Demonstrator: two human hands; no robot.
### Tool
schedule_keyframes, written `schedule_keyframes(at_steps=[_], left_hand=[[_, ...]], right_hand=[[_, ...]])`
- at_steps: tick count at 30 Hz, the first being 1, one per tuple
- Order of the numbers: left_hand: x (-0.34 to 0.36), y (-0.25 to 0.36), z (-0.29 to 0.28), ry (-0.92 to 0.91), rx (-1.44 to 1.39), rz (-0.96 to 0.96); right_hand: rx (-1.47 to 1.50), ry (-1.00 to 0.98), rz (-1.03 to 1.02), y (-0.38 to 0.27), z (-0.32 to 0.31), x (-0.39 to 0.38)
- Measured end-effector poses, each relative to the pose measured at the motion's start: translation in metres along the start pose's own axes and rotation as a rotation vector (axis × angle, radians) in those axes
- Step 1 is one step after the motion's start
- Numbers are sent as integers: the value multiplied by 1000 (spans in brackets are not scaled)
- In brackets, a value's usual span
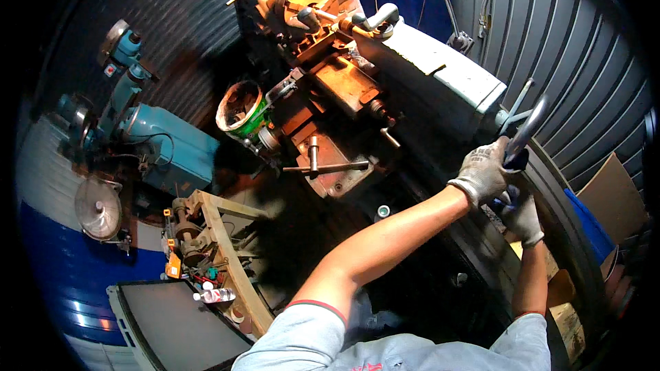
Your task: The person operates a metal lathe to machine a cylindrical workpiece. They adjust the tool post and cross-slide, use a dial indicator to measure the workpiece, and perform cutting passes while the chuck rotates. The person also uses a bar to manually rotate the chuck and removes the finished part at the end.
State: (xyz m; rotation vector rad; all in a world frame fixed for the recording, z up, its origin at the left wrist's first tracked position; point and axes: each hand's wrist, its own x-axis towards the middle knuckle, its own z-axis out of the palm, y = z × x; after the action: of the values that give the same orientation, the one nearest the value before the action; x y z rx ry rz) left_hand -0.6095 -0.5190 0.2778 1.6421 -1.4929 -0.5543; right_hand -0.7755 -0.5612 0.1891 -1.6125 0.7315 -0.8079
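Note:
My left hand point(485, 168), in a pale grey glove, is closed on a curved metal handwheel point(529, 127) at the right end of the lathe. My right hand point(519, 216), also gloved, is just below it, fingers curled against dark parts under the wheel; what they hold is unclear. To the left, the lathe's chuck point(309, 7) and rusty brown carriage point(344, 82) are under bright light. A T-handled wrench point(314, 151) stands on a metal plate of the carriage, beside a long bar.
A green bucket point(240, 106) stands behind the carriage, a teal machine point(179, 148) at left. A wooden bench point(234, 261) with tools and a bottle point(216, 295) is lower left, beside a grey panel point(165, 316). Cardboard point(612, 199) leans at the right against corrugated wall point(570, 62).

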Motion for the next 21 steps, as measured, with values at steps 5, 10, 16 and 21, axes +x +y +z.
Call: schedule_keyframes(at_steps=[5, 10, 16, 21], left_hand=[[17, 10, -3, -65, 46, -33], [16, 11, -5, -141, 14, -49], [14, 20, 2, -7, -208, -77], [10, 10, 9, 109, -264, -38]], right_hand=[[221, -120, 148, 2, -42, -1], [-129, -55, 128, 19, -34, -21], [-145, -89, 89, 23, 13, 2], [-95, -128, 19, 24, 32, 46]])
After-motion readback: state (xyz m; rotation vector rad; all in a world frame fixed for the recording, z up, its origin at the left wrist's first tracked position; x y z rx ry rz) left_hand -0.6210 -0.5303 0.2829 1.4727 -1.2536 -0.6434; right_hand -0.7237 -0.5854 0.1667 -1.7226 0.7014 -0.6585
